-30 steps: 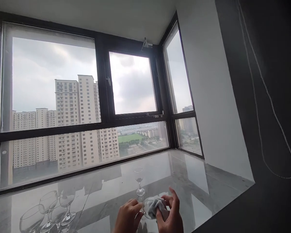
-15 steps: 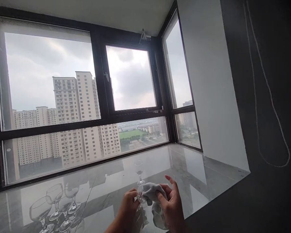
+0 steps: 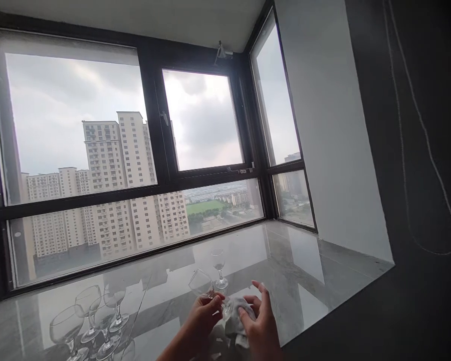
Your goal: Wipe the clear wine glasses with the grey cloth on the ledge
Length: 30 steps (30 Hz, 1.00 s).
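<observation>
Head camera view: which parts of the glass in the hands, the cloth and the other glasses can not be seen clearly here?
- Wine glass in the left hand: stem and foot hidden by fingers and the grey cloth.
- Cloth: lower part covered by the right hand.
- Group of glasses at lower left: they overlap, bottom edge cuts some feet; count unsure.
- Small glass behind: contents too small to tell.

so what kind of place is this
Likely a high-rise flat's bay window: a marble sill under big windows facing tower blocks, with wine glasses on it.
</observation>
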Each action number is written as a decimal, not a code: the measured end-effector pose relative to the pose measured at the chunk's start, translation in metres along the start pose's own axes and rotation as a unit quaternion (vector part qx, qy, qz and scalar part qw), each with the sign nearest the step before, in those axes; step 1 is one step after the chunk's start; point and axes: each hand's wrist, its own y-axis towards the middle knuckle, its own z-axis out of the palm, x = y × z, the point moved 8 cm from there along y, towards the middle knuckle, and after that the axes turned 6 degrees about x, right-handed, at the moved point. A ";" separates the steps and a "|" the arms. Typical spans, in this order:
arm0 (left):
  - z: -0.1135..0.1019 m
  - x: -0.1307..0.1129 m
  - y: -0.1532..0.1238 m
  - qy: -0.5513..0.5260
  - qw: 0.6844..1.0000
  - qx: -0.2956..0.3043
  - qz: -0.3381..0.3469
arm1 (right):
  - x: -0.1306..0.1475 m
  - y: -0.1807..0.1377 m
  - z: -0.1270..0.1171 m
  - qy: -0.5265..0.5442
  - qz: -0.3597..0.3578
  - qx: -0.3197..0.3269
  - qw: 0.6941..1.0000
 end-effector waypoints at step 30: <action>0.003 -0.015 0.039 0.606 0.789 -0.086 0.056 | 0.045 0.014 -0.054 -0.020 -0.038 -0.093 0.995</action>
